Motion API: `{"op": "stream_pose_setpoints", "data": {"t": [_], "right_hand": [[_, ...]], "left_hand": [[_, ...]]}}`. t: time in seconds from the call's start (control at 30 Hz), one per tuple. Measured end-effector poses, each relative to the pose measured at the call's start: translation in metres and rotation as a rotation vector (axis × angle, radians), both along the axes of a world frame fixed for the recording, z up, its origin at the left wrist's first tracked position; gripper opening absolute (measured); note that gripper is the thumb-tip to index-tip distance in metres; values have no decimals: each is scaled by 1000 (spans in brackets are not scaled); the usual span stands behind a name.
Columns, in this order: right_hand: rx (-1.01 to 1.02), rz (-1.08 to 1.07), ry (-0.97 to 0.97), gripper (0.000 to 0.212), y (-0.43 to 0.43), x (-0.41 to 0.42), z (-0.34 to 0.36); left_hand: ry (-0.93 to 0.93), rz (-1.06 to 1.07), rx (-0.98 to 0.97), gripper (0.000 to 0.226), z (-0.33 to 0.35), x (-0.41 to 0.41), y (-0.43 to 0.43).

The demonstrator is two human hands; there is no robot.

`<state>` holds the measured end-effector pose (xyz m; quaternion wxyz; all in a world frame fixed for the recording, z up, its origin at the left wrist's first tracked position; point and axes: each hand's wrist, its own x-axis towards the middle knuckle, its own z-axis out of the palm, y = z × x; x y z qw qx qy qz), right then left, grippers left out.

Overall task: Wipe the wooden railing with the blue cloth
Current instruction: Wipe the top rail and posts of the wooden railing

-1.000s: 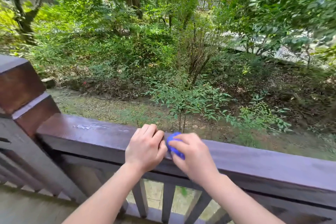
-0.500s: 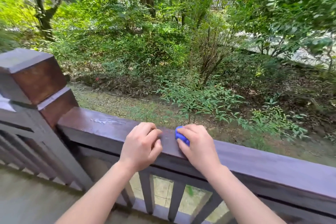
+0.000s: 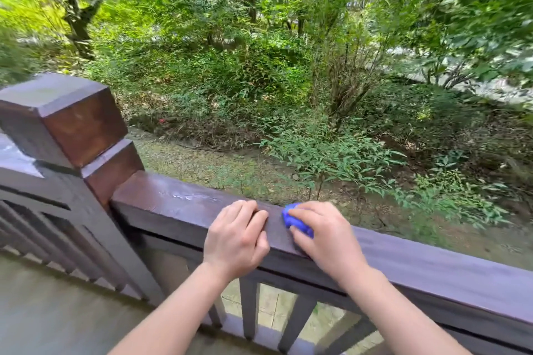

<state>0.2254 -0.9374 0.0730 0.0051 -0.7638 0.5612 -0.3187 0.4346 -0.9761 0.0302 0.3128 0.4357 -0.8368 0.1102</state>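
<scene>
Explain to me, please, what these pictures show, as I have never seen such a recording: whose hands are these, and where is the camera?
There is no machine here: a person wears one wide-angle camera on the head, looking forward and down, so the two bare arms reaching in from below are the person's own. Every picture comes from that camera. The surface is the top of a dark wooden railing, which meets a square post on the left; a garden lies beyond. The right hand holds a bunched blue cloth against the rail top. The left hand rests on the rail beside it, fingers curled, holding nothing. Nearer the post, pale streaks show on the rail.
</scene>
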Motion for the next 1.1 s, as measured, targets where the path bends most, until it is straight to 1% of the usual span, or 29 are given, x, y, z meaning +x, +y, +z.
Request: {"op": "stream_pose_setpoints", "data": {"t": [0.03,0.07,0.17,0.2,0.3,0.33,0.37,0.47,0.5,0.6,0.63,0.73,0.77,0.87,0.9,1.0,1.03,1.1], "right_hand": [[10,-63,-20,30,-2,6,1],[24,-59,-16,30,1,16,1],[-23,145,52,31,11,31,-10],[-18,128,43,32,6,28,-8],[25,-115,-18,33,-13,26,3],[41,-137,-15,33,-13,35,4],[30,-101,1,33,-10,46,1],[-33,114,70,31,-1,64,-11],[-21,113,70,30,-7,63,-8],[33,-97,-3,29,-26,68,2],[39,-94,3,30,-24,77,2],[-16,152,93,31,-11,91,-8],[-5,169,94,31,-14,87,-7],[26,-27,-16,29,-32,79,2],[28,-39,-16,29,-33,84,3],[-16,144,68,30,-27,94,-4],[-7,162,65,30,-30,92,-5],[13,72,-2,30,-44,88,-2]], "left_hand": [[0,-1,1,30,0,0,0],[3,-2,-3,29,1,1,0],[22,-24,-15,25,6,2,0],[29,-40,-14,24,7,2,0],[62,-111,-10,21,9,14,2],[70,-120,-17,22,8,24,1],[75,-114,-34,22,5,36,-1],[81,-80,-85,28,-11,73,-9],[74,-83,-96,31,-15,80,-12],[101,-75,-108,36,-24,79,-18],[116,-62,-111,38,-26,76,-19],[128,-54,-133,42,-32,75,-22],[115,-53,-141,43,-33,76,-23],[63,-37,-146,47,-34,79,-23],[50,-30,-140,48,-33,80,-22],[31,-27,-120,50,-28,81,-20],[22,-24,-121,50,-27,81,-20],[12,-12,-110,50,-24,79,-18]]}}
